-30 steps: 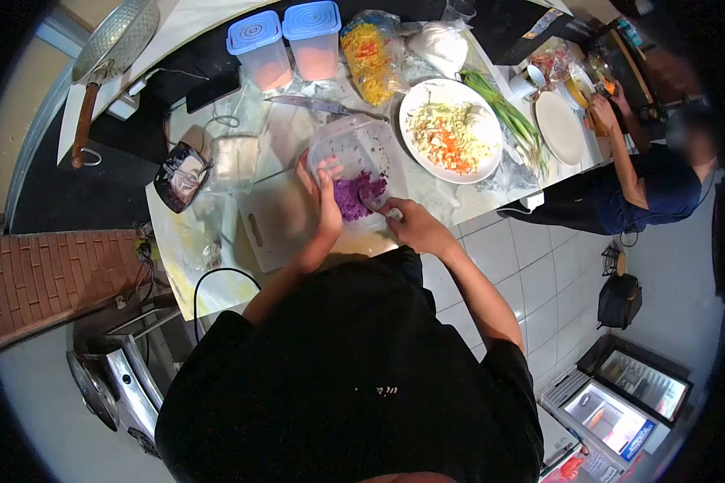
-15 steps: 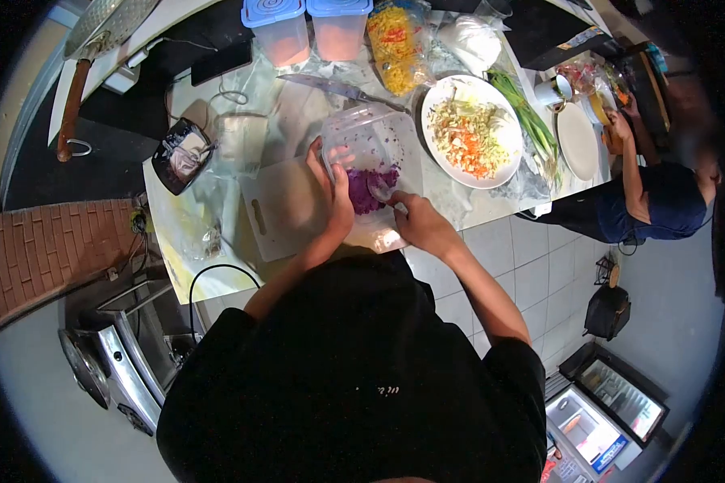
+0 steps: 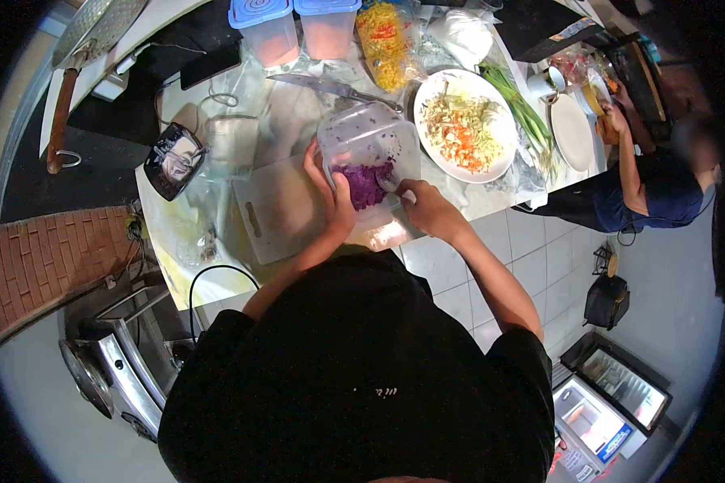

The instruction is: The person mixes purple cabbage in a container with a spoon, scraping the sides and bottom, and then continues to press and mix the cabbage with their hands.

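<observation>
A clear plastic container [image 3: 348, 134] is tilted towards me over the white cutting board [image 3: 275, 211]. Mashed purple food [image 3: 365, 190] lies at its near end, with bits stuck to the wall. My left hand [image 3: 336, 196] grips the container's left side, thumb in front and fingers behind. In my right hand [image 3: 432, 209] is a spoon [image 3: 389, 185], its handle pinched in closed fingers and its bowl against the purple food. Just beyond the container lies a knife [image 3: 330, 86].
On the right, a white plate [image 3: 459, 171] holds chopped vegetables beside green onions [image 3: 524, 121]. Blue-lidded tubs [image 3: 270, 44] and a bag of yellow food [image 3: 387, 48] stand behind. A black dish [image 3: 174, 165] sits left. Another person [image 3: 656, 193] works at far right.
The spoon and my right hand have shifted slightly right within the container. My left hand keeps its grip. The whole view has moved a little.
</observation>
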A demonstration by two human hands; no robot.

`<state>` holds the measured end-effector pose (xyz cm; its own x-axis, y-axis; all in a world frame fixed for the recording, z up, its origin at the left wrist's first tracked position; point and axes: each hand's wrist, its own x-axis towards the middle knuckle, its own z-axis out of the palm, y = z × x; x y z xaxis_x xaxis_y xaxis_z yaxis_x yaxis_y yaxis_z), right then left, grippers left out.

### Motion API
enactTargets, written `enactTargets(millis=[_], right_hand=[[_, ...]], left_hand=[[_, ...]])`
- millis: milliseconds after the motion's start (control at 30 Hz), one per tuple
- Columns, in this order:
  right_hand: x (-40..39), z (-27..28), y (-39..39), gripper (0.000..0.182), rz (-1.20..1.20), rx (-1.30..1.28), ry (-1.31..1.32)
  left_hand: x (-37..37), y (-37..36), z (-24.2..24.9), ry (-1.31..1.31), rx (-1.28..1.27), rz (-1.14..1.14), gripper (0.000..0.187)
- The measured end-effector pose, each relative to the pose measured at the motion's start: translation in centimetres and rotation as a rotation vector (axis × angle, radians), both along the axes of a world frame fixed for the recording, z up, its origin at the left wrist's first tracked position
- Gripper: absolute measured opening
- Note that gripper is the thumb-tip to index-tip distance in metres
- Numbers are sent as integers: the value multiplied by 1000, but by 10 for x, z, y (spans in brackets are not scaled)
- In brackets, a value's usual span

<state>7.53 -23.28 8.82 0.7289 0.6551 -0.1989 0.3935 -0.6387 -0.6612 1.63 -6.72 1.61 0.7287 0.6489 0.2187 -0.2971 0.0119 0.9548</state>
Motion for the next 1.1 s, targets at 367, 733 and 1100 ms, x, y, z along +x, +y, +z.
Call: enactTargets(millis=[367, 733, 1100], right_hand=[[0, 26, -13, 22, -338, 187, 1004], [-46, 12, 12, 22, -217, 89, 396], [-35, 2, 19, 36, 7, -164, 122]], left_hand=[[0, 7, -5, 2, -113, 49, 69], [8, 1, -7, 12, -304, 188, 58], [11, 2, 2, 91, -249, 150, 62]])
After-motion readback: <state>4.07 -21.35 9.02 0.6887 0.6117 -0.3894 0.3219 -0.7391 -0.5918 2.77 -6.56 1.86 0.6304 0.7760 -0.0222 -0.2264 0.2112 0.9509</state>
